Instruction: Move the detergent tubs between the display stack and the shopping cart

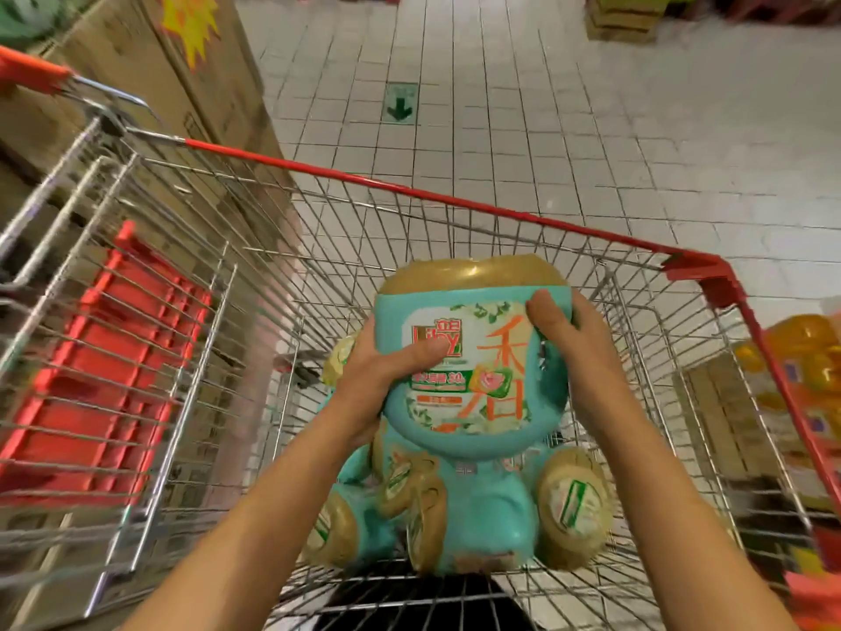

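Observation:
A teal detergent tub (468, 357) with a gold lid and a flowery label hangs tilted over the basket of the shopping cart (455, 200). My left hand (377, 380) grips its left side, thumb across the label. My right hand (573, 352) grips its right side, thumb at the upper edge near the lid. Below it, several more teal tubs (487, 516) with gold lids lie on their sides on the cart's wire floor. The display stack is not clearly in view.
The cart has a red rim and a red folded child seat (104, 371) at the left. Cardboard boxes (214, 84) stand at the far left. Yellow and orange packs (805, 352) sit on boxes right of the cart. White tiled floor (546, 107) stretches ahead.

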Tool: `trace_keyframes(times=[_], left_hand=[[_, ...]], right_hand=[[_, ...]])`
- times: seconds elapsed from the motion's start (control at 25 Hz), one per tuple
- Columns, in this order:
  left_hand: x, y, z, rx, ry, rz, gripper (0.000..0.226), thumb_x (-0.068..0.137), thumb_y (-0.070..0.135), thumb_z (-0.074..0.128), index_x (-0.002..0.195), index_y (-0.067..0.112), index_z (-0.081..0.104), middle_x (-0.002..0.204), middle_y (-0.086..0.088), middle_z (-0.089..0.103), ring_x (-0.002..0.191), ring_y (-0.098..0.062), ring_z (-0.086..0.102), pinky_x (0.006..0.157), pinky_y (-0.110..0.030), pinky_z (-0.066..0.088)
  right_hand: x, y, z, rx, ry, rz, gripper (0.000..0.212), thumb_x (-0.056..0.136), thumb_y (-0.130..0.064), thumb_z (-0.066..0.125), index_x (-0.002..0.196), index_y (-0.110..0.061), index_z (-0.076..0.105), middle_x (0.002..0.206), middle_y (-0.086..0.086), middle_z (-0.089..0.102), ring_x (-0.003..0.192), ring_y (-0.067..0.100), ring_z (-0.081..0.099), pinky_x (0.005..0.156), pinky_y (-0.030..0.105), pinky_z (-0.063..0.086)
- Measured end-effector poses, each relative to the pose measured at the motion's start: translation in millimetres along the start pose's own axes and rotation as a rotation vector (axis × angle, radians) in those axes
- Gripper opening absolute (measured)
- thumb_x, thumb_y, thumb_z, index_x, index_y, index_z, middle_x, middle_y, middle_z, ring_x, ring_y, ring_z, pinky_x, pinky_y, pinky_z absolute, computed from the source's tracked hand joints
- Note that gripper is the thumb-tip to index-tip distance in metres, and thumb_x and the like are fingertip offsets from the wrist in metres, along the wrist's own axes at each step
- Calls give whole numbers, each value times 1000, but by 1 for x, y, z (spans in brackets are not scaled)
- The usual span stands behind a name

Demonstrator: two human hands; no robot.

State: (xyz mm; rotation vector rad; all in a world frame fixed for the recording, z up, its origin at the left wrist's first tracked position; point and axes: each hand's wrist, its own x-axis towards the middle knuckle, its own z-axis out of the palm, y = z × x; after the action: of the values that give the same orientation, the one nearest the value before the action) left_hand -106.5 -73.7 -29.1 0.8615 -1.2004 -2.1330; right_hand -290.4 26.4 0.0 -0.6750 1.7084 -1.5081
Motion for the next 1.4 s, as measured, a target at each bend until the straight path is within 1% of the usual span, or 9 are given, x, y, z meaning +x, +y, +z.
trace_keyframes(times=[0.24,0.36,0.44,0.56,0.68,0.76,0.96,1.12,1.4], left_hand=[[-55,41,-2,-76,105,113,109,38,39,96,130,0,51,105,-18,72,86,-31,72,64,-37,58],[-91,48,2,-116,255,186,112,34,41,96,129,3,52,105,-19,72,85,-32,72,63,-37,58],[-117,45,7,-122,358,269,108,37,39,95,129,4,52,106,-17,72,86,-30,72,64,-37,59],[-165,32,18,-174,547,382,96,45,33,90,129,6,52,112,-18,70,90,-32,71,67,-40,59],[-219,21,29,-222,727,470,102,36,46,94,123,7,57,107,-16,72,85,-28,72,64,-36,59],[-263,14,35,-250,842,548,92,37,48,94,115,11,62,102,-13,74,84,-28,73,64,-36,59],[-380,-12,43,-311,1133,691,103,37,48,94,124,5,56,107,-17,72,90,-31,72,71,-41,60],[-480,-45,51,-343,1310,823,93,42,46,93,120,8,59,107,-16,73,90,-31,72,69,-40,59],[-658,-91,59,-327,1498,912,96,46,44,94,125,7,55,111,-18,71,94,-34,71,72,-41,58]], right_hand=[[-30,-12,22,321,-155,-118,45,77,-52,68,110,-20,67,83,1,68,70,15,60,61,26,53],[-38,-19,42,319,-255,-133,30,83,-51,64,96,-23,64,64,1,55,48,13,43,46,26,41],[-45,-26,50,298,-337,-121,21,85,-45,61,85,-24,62,61,3,48,46,15,36,46,28,35],[-63,-37,62,279,-514,-106,24,86,-40,61,78,-18,59,61,3,49,46,14,40,45,27,37],[-91,-45,82,240,-702,-102,25,88,-38,58,77,-15,57,58,2,49,45,14,40,44,27,36],[-120,-48,102,204,-828,-105,26,87,-39,58,78,-14,55,57,2,50,45,13,40,47,29,35],[-218,-48,153,213,-1189,-93,19,88,-37,58,79,-20,60,61,3,48,46,10,40,43,23,34],[-315,-37,187,203,-1440,-77,19,90,-34,56,81,-19,62,60,3,48,43,10,40,39,20,35],[-496,-7,222,207,-1613,-36,21,90,-37,58,84,-19,65,63,4,50,44,12,40,41,22,35]])
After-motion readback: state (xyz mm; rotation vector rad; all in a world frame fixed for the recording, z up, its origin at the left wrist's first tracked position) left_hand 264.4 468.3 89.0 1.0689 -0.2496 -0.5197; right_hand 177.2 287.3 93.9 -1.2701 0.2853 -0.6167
